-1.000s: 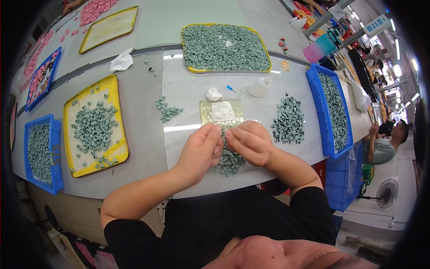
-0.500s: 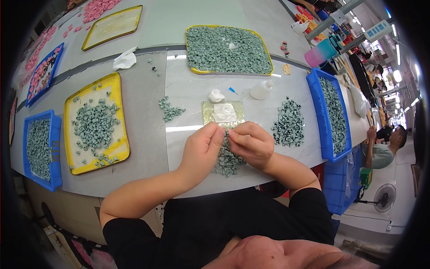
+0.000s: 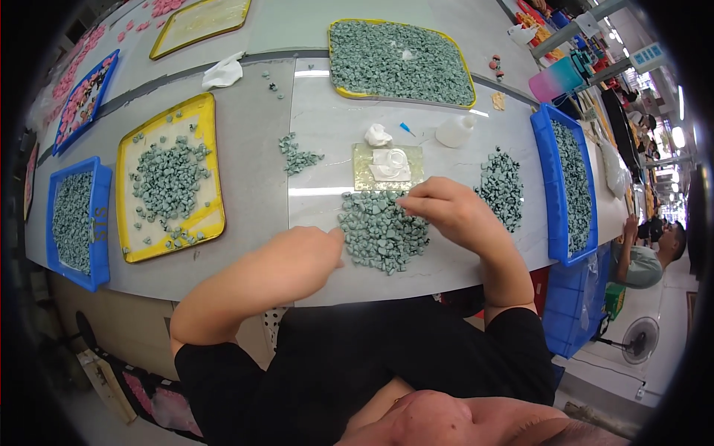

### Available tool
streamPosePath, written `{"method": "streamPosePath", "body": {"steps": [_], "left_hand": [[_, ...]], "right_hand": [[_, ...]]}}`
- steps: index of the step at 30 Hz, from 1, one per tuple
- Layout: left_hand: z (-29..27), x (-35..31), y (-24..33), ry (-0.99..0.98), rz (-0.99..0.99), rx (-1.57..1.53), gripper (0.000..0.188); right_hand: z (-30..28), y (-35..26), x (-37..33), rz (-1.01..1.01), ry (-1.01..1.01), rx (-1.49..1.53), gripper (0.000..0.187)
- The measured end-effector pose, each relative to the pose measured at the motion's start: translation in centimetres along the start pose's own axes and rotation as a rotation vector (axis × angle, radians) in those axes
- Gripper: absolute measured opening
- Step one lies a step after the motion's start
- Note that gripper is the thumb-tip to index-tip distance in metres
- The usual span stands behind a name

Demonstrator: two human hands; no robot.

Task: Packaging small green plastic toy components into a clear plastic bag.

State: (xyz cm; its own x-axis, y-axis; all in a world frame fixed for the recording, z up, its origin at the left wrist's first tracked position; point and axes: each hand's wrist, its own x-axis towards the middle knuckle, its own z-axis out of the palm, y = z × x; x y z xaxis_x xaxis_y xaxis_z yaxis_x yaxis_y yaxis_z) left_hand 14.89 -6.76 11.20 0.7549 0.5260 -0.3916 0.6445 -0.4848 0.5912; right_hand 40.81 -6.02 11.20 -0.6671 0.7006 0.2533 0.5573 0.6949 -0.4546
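Observation:
A loose pile of small grey-green moulded pieces (image 3: 383, 236) lies on the table in front of me. My left hand (image 3: 312, 251) is at its left edge, fingers curled and partly hidden; what they hold, if anything, does not show. Over the pile's upper right, my right hand (image 3: 446, 212) has thumb and fingers pinched together on what looks like one small piece, mostly covered by the fingertips. Just beyond the pile, a greenish mat (image 3: 364, 175) carries a white sheet with a round white form (image 3: 390, 163). Darker green-and-black pieces (image 3: 502, 186) form a heap at the right.
Beyond the mat are a crumpled tissue (image 3: 378, 134), a blue nozzle tip (image 3: 407, 129) and a white bottle (image 3: 454, 132). Yellow-edged trays (image 3: 217, 186) (image 3: 473, 95) hold green pieces. Blue bins (image 3: 100, 223) (image 3: 548, 186) flank the table. A person (image 3: 645, 264) is at far right.
My hands, together over the pile before, have parted: the left moved down and left, the right up and right. More of the pile shows. The whole view has shifted slightly.

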Motion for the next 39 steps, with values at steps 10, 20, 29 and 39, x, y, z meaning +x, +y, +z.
{"method": "streamPosePath", "body": {"steps": [10, 20, 29, 39], "left_hand": [[2.3, 0.9, 2.4, -0.040, -0.003, 0.119, 0.014], [-0.6, 2.7, 1.2, 0.032, 0.082, -0.206, 0.012], [-0.6, 5.3, 0.2, 0.032, 0.014, -1.787, 0.016], [1.1, 6.9, -1.1, 0.235, 0.138, -1.858, 0.015]], "right_hand": [[-7.0, 3.2, -4.1, 0.399, -0.098, -0.045, 0.015], [-7.8, 8.5, -6.9, 0.770, 0.160, -0.327, 0.016], [-5.1, 8.4, -4.6, 0.864, -0.117, -0.345, 0.019], [-2.4, 3.8, -1.0, 0.557, -0.068, 0.127, 0.013]]}}
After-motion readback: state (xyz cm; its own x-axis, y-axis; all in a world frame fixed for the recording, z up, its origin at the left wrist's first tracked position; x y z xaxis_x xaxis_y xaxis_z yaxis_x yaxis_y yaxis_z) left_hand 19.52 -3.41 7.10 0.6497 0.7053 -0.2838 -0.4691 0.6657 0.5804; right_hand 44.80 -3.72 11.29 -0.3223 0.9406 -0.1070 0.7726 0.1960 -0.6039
